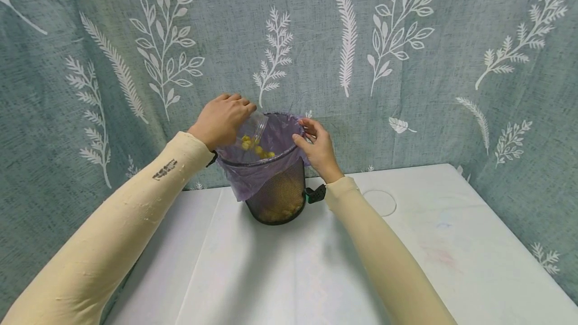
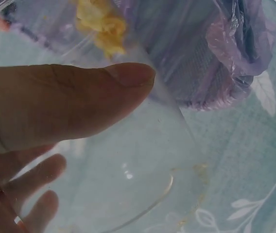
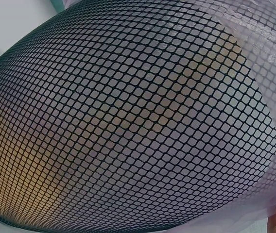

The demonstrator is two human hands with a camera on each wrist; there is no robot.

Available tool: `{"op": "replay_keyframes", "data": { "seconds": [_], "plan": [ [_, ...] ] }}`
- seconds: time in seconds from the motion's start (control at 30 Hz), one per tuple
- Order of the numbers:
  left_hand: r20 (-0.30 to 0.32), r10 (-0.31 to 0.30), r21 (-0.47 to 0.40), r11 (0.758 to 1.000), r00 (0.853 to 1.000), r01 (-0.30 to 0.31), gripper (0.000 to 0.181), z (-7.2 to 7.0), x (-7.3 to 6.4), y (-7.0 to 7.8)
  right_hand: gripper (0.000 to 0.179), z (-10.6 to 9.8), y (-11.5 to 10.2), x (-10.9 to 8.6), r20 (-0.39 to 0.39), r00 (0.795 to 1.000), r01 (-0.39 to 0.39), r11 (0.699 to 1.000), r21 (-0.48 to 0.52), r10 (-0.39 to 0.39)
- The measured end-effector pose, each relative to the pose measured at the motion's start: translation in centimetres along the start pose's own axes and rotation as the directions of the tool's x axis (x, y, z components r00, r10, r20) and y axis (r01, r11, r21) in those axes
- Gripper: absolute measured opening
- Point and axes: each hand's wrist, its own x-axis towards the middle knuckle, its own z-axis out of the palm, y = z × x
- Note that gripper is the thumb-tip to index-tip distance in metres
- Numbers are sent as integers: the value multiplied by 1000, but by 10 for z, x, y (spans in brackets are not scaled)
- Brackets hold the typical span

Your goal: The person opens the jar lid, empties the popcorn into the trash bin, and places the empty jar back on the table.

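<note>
My left hand [image 1: 226,120] grips a clear plastic jar [image 1: 258,125], tilted mouth-down over a black mesh bin [image 1: 284,187]. Yellow pieces [image 1: 246,142] sit at the jar's mouth, and several more are just below it, over the bin's opening. In the left wrist view the thumb [image 2: 104,92] lies across the clear wall, with fingers visible through it. A purple plastic bag [image 1: 246,180] lines the bin and folds over its rim. My right hand [image 1: 319,148] holds the bag and rim at the right side. Yellowish contents [image 3: 26,170] show through the mesh low in the bin.
The bin stands on a white table [image 1: 235,265] near its back edge. A thin pale ring [image 1: 396,205] lies to the right of it. Close behind hangs a grey-green curtain [image 1: 311,64] with white leaf prints, which also runs along both sides.
</note>
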Motion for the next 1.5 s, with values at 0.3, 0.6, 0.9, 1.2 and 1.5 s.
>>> {"op": "replay_keyframes", "data": {
  "seconds": [0.3, 0.6, 0.9, 1.2, 1.5],
  "plan": [
    [-25, 40, 61, 997, 999, -39, 59, -2, 1, 2, 56, 0, 0, -1, 8, 1000, 2, 1000, 7, -2],
    [-85, 91, 204, 976, 992, -73, 35, -5, 3, 9, 56, 0, 1, 0, 12, 1000, 3, 1000, 15, -3],
    [-51, 98, 271, 959, 994, -80, 33, -9, 9, 18, 55, 1, 0, -1, 9, 1000, 5, 1000, -1, -5],
    [-42, 87, 239, 968, 995, -75, 37, -12, 8, 16, 56, 1, 0, -1, 12, 1000, 11, 1000, 0, -11],
    [-53, 2, 34, 999, 999, 0, 57, -15, 5, 9, 57, 1, -2, -1, 18, 1000, -2, 1000, 8, 2]
  ]
}}
